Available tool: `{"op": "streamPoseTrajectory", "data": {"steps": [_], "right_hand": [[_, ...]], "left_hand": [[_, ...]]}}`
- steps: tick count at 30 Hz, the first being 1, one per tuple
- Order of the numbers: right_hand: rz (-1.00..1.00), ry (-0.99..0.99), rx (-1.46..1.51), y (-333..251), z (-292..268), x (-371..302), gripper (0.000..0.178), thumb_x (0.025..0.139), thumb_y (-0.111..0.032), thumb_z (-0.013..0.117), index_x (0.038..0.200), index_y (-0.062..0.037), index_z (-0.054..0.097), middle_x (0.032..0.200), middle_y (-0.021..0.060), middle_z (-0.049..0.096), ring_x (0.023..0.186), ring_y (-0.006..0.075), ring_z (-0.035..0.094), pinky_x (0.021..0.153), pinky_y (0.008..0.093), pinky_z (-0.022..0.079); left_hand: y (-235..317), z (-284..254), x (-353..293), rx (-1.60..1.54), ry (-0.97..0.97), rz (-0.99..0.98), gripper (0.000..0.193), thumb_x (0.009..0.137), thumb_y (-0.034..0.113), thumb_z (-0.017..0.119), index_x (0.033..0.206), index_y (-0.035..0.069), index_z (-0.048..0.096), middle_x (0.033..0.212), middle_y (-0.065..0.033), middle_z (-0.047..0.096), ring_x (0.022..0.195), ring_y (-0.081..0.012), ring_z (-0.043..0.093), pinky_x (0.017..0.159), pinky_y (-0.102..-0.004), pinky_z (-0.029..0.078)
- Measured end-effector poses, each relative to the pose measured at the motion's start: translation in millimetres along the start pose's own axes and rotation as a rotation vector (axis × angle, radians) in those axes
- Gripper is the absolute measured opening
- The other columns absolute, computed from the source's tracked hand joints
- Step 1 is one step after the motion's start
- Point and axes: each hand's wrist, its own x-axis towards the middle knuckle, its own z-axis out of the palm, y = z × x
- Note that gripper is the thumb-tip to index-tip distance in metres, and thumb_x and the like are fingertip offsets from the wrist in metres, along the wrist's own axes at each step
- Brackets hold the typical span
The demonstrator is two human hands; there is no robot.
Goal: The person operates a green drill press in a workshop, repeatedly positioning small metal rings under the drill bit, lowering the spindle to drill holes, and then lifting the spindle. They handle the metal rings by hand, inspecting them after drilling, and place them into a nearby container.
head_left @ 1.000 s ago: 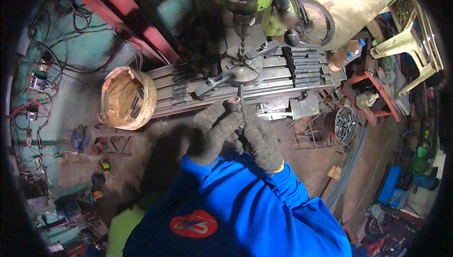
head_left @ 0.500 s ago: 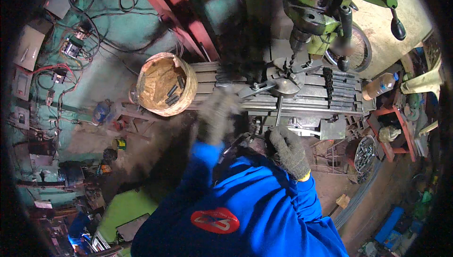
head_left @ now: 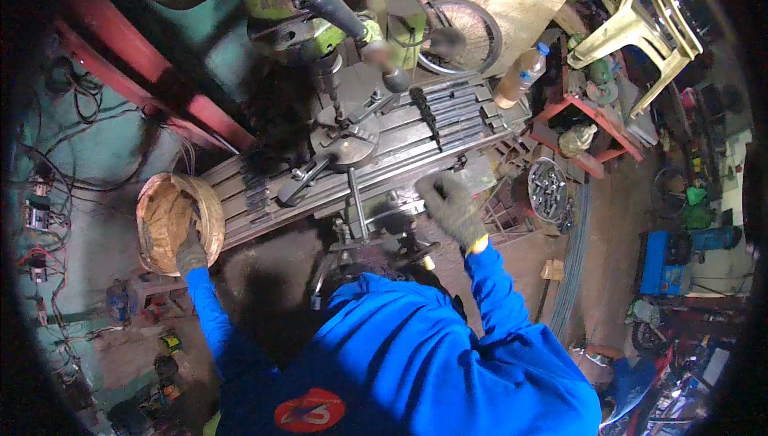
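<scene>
My left hand (head_left: 192,250), in a grey knit glove, reaches over the rim of a round, tan-lined bucket (head_left: 210,216) at the table's left end. Its fingers are partly hidden inside, so whether they hold anything does not show. My gloved right hand (head_left: 452,208) hovers by the table's front edge, thumb and fingers apart, with nothing visible in it. Between the hands, a round chuck (head_left: 344,136) sits on the slotted drill table (head_left: 280,216) under the drill bit (head_left: 338,108). A metal handle (head_left: 357,204) sticks out from the chuck toward me.
Dark metal rods (head_left: 460,112) lie in a row on the table's right part, beside a plastic bottle (head_left: 520,76). A basket of metal pieces (head_left: 548,188) stands right of the table. Beyond are a red stand (head_left: 592,128), a pale plastic chair (head_left: 640,44) and a bicycle wheel (head_left: 460,36).
My left hand has moved left from the table to the bucket. My right hand has left the chuck's handle and shifted right. The view has turned and swung to the right.
</scene>
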Motion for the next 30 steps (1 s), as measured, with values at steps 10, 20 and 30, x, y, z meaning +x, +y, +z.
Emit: {"op": "streamPoseTrajectory", "data": {"steps": [10, 20, 30], "right_hand": [[-0.136, 0.538, -0.744, 77, -99, 194, 0.059, 0.081, -0.042, 0.069, 0.122, -0.0015, 0.055, 0.112, 0.0226, 0.063, 0.106, 0.0401, 0.059, 0.092, 0.0457, 0.046], [-0.153, 0.459, -0.775, 73, -106, 243, 0.087, 0.071, -0.053, 0.075, 0.131, 0.0026, 0.047, 0.122, 0.0270, 0.059, 0.114, 0.0402, 0.057, 0.096, 0.0451, 0.045], [-0.180, 0.601, -0.545, 65, -96, 217, 0.079, 0.074, -0.045, 0.076, 0.131, 0.0030, 0.049, 0.123, 0.0250, 0.058, 0.115, 0.0374, 0.055, 0.097, 0.0432, 0.043]], "left_hand": [[-60, 61, 72, -0.204, -0.002, 0.319, 0.036, 0.088, 0.032, 0.052, 0.101, 0.003, 0.068, 0.101, -0.0235, 0.066, 0.097, -0.0427, 0.061, 0.086, -0.0501, 0.047], [-11, 2, 42, -0.518, 0.104, -0.015, 0.031, 0.084, 0.031, 0.060, 0.100, 0.006, 0.068, 0.099, -0.0187, 0.068, 0.090, -0.0379, 0.064, 0.083, -0.0458, 0.049], [121, -94, -20, -0.768, 0.451, 0.524, 0.026, 0.082, 0.021, 0.069, 0.103, 0.006, 0.065, 0.098, -0.0171, 0.066, 0.093, -0.0344, 0.063, 0.083, -0.0412, 0.049]]}}
